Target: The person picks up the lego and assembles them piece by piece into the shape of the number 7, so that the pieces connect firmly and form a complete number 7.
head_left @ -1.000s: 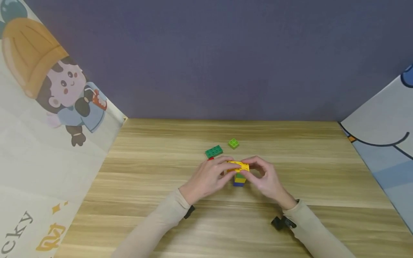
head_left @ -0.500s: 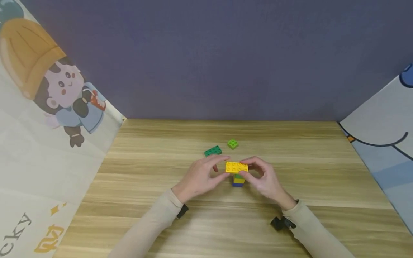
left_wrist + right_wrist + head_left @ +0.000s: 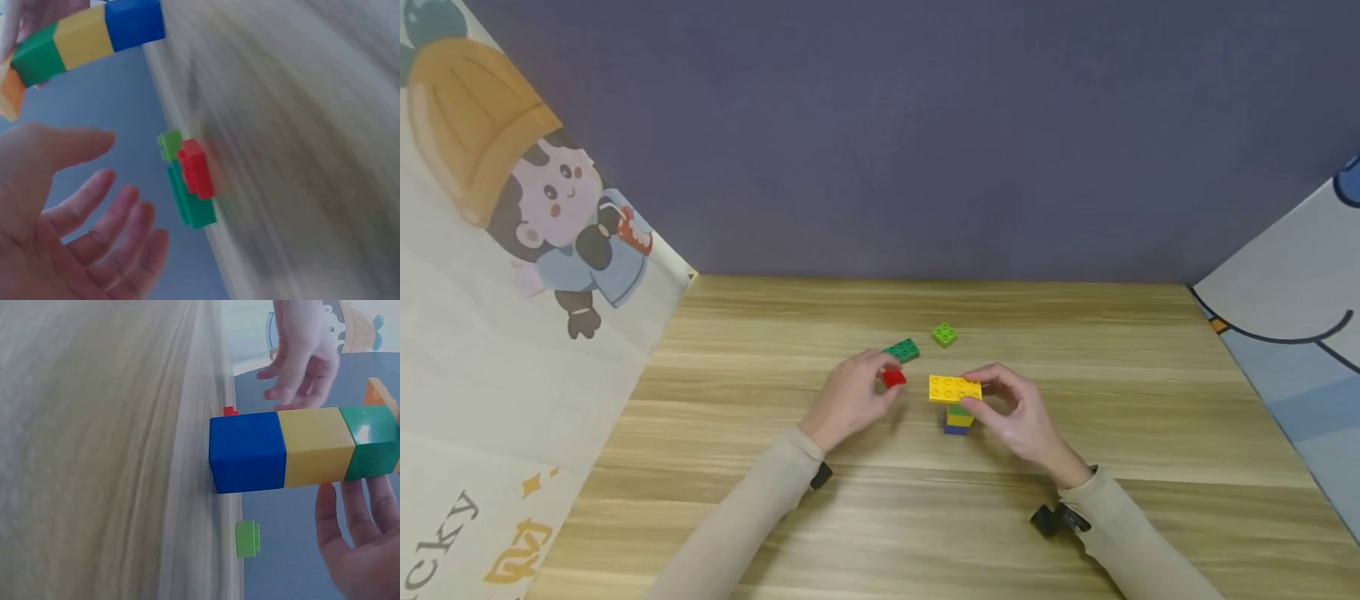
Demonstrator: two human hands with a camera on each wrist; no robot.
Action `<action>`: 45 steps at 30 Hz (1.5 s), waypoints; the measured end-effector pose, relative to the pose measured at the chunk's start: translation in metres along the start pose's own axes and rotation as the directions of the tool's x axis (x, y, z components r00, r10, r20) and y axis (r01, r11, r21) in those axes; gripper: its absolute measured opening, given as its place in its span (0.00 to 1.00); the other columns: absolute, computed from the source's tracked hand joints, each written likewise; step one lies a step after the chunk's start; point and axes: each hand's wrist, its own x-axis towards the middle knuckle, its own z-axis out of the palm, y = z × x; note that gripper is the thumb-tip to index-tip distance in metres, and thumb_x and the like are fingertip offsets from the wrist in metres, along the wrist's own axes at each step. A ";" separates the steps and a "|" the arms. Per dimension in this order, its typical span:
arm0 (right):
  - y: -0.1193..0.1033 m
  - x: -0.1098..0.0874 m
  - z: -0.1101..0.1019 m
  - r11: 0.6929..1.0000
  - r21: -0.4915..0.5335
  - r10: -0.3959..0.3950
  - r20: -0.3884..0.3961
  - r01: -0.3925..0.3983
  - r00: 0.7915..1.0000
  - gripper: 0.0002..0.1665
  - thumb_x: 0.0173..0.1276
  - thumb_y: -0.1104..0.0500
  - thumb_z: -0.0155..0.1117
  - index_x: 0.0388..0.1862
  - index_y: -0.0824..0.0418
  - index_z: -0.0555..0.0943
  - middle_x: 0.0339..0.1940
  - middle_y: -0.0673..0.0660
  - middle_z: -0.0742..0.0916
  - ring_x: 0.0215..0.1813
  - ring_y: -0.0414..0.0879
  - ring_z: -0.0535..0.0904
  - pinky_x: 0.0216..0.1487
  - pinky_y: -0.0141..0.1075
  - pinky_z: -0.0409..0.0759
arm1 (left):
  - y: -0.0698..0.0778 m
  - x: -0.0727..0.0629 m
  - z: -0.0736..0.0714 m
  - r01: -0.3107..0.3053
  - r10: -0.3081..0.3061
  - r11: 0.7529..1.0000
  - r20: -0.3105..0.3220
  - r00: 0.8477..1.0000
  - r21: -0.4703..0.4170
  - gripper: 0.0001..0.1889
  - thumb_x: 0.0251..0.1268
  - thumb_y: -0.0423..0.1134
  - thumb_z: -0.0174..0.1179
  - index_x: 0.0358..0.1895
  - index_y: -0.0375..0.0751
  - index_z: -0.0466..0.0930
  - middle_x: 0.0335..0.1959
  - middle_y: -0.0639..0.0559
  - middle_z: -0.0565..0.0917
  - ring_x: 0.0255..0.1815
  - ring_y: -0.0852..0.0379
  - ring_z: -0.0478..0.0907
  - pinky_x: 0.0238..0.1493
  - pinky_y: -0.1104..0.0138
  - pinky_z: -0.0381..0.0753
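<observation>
My right hand (image 3: 1018, 421) pinches the right end of a flat yellow building brick (image 3: 947, 389), studs up. This brick lies across the top of an upright stack: a green block (image 3: 374, 440), a yellow block (image 3: 317, 447) and a blue block (image 3: 248, 453) at the bottom. Left of the stack, my left hand (image 3: 848, 402) hovers above the table with fingers loosely bent and nothing between them. A small red brick (image 3: 196, 169) lies on the table just beyond its fingertips, apart from them in the left wrist view.
Behind the red brick lies a dark green brick (image 3: 904, 351) with studs up. A lime green brick (image 3: 944, 335) sits farther back to its right. The wooden table (image 3: 760, 333) meets a dark blue wall (image 3: 925, 150) at the back.
My left hand has let go of the yellow brick and moved left, to near the red brick. The right hand keeps its hold on the yellow brick in the same place.
</observation>
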 end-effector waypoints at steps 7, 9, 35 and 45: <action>0.003 -0.002 -0.001 1.000 -0.007 0.013 -0.011 -0.013 1.000 0.20 0.64 0.80 0.70 0.53 0.70 0.84 0.52 0.47 0.90 0.49 0.37 0.84 0.54 0.27 0.84 | -0.008 0.007 0.007 0.048 -0.050 0.997 0.042 0.998 0.055 0.16 0.68 0.43 0.73 0.55 0.41 0.88 0.49 0.49 0.90 0.45 0.53 0.85 0.53 0.58 0.87; 0.003 -0.002 0.000 1.000 -0.004 0.008 -0.010 -0.008 1.000 0.20 0.63 0.80 0.70 0.53 0.70 0.84 0.52 0.48 0.90 0.49 0.37 0.85 0.54 0.27 0.84 | -0.010 0.009 0.009 0.056 -0.059 0.996 0.042 0.997 0.063 0.18 0.68 0.43 0.74 0.57 0.41 0.88 0.51 0.48 0.90 0.46 0.52 0.85 0.54 0.57 0.87; 0.002 -0.003 0.000 1.000 -0.002 -0.001 -0.010 0.001 1.000 0.20 0.64 0.80 0.69 0.54 0.71 0.83 0.52 0.50 0.90 0.48 0.37 0.85 0.54 0.28 0.85 | -0.017 0.028 0.018 0.126 -0.133 0.990 0.113 0.985 0.068 0.22 0.64 0.39 0.76 0.59 0.35 0.87 0.60 0.40 0.88 0.58 0.44 0.85 0.64 0.53 0.84; 0.002 -0.002 -0.001 1.000 -0.002 0.021 -0.001 -0.021 1.000 0.19 0.65 0.79 0.69 0.54 0.70 0.83 0.52 0.49 0.89 0.48 0.36 0.85 0.53 0.28 0.85 | -0.020 0.030 0.018 0.145 -0.150 0.988 0.112 0.982 0.057 0.21 0.65 0.39 0.76 0.58 0.36 0.87 0.55 0.42 0.89 0.52 0.47 0.85 0.59 0.55 0.85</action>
